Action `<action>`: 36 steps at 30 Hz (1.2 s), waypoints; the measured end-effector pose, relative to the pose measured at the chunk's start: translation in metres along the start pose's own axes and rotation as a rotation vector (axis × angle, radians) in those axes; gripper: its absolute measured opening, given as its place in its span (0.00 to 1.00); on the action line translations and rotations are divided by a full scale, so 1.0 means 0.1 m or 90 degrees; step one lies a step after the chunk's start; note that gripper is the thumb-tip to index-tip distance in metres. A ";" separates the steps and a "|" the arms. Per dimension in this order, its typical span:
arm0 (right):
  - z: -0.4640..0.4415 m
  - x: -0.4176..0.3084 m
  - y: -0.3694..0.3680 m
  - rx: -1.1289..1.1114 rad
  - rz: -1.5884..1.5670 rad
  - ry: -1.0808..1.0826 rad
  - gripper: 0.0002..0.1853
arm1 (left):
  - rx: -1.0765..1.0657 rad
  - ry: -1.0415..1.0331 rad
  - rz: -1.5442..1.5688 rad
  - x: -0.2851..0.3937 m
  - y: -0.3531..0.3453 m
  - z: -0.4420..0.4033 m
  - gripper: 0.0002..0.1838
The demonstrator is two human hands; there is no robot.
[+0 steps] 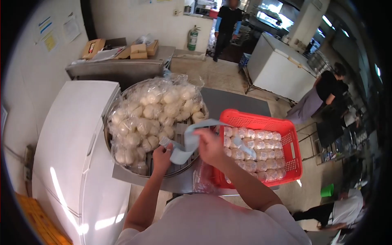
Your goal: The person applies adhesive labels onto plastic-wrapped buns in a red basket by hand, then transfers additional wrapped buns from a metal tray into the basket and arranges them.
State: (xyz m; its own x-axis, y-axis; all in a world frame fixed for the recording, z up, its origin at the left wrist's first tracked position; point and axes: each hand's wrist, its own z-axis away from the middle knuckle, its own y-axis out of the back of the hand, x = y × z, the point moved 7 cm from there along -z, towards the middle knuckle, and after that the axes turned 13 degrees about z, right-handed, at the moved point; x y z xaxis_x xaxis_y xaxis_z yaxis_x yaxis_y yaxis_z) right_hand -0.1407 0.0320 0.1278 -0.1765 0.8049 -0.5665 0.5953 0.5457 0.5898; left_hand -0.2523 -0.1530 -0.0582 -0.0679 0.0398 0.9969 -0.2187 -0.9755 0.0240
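Note:
A pale blue strip of labels (191, 143) curls loosely between my two hands. My left hand (162, 158) pinches its printed end over the edge of a large round slatted tray (179, 166). My right hand (211, 148), a little blurred, is closed on the strip farther along, near the left side of the red crate (292, 157). One loose end of the strip hangs over the crate. Inside the crate, rows of wrapped round buns (261, 154) carry small printed labels. Heaped on the round tray are several white buns in clear plastic bags (151, 110).
The tray and crate rest on a grey table (234, 101). A white chest freezer (69, 118) stands on the left. Behind are cardboard boxes (139, 51) and a fire extinguisher (193, 38). Three people (228, 24) are around the room, one at the back and two at right.

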 end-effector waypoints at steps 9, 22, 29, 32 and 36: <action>0.34 0.36 -0.46 -0.343 0.148 -0.101 0.10 | -0.017 0.159 0.235 -0.05 -0.04 0.01 0.13; 1.23 0.88 1.23 -0.019 0.115 -0.324 0.12 | 0.014 0.167 0.174 -0.12 -0.06 -0.03 0.15; 1.63 1.00 1.22 -0.011 0.173 -0.288 0.12 | 0.061 0.142 0.105 -0.21 0.05 -0.11 0.16; 1.57 0.84 1.25 -0.044 0.153 -0.217 0.13 | 0.083 0.112 0.076 -0.18 0.09 -0.13 0.17; 1.53 0.66 1.25 -0.082 0.135 -0.075 0.12 | 0.122 0.082 0.021 -0.33 0.18 -0.20 0.19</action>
State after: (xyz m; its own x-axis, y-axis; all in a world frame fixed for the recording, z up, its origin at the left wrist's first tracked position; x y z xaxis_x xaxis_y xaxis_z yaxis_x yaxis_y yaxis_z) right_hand 0.0417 0.1176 0.0758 0.0388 0.8757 -0.4813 0.5033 0.3990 0.7665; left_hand -0.2737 -0.1674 -0.0926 -0.1981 0.0229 0.9799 -0.0260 -0.9995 0.0181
